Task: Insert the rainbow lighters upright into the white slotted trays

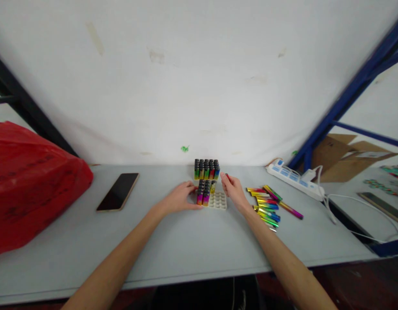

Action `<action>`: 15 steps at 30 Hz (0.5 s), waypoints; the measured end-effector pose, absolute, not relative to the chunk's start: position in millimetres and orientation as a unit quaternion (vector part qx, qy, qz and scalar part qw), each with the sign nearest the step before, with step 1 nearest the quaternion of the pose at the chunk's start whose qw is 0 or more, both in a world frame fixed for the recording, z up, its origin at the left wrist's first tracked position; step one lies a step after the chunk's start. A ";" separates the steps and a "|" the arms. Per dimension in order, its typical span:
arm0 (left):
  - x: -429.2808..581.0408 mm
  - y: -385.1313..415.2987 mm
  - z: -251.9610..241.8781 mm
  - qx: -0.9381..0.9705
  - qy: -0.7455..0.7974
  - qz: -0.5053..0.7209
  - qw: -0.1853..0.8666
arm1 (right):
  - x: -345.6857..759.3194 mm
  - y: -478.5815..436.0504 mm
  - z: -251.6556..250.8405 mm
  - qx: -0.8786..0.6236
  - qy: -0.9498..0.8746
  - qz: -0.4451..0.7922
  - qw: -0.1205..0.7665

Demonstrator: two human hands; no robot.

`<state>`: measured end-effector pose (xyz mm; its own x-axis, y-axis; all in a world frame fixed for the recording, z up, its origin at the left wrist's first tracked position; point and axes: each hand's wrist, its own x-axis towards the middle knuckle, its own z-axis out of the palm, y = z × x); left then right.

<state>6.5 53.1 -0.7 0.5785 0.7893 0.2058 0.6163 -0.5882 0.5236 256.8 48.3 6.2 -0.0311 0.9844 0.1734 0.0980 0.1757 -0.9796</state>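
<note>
Several lighters [203, 192] with black tops and shiny pink-to-yellow bodies stand upright in the left part of a pale tray [218, 200] with round holes. One yellow lighter [213, 187] stands in its back row, and bare holes show at the front right. My left hand [183, 196] grips the tray's left side, thumb near the front corner and fingers along the standing lighters. Just beyond the tray's right edge, my right hand [232, 189] is closed in a pinch; the small dark red end of a lighter [227, 176] shows at its fingers, the rest hidden.
Behind the tray stands a block of multicoloured lighters [206, 170]. Loose shiny lighters [266, 204] lie on the table [199, 254] to the right. A white power strip [295, 181] is farther right. A phone [118, 192] and red bag [34, 185] are left.
</note>
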 end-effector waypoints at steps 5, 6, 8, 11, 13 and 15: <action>6.7 52.9 0.0 0.864 0.410 0.209 0.201 | 256.3 48.7 -4.6 -0.513 -0.584 0.367 0.511; 6.9 52.5 0.5 0.864 0.412 0.207 0.202 | 256.3 48.8 -6.7 -0.518 -0.584 0.356 0.514; 7.5 51.9 1.7 0.864 0.414 0.202 0.202 | 256.4 48.4 -9.5 -0.523 -0.588 0.334 0.520; 7.9 51.3 2.8 0.867 0.413 0.198 0.197 | 256.8 46.6 -9.6 -0.522 -0.599 0.313 0.521; 7.8 51.6 2.8 0.868 0.413 0.197 0.192 | 257.3 44.2 -6.8 -0.522 -0.611 0.297 0.516; 7.5 52.1 2.4 0.870 0.413 0.192 0.190 | 258.0 41.1 -2.3 -0.519 -0.628 0.280 0.507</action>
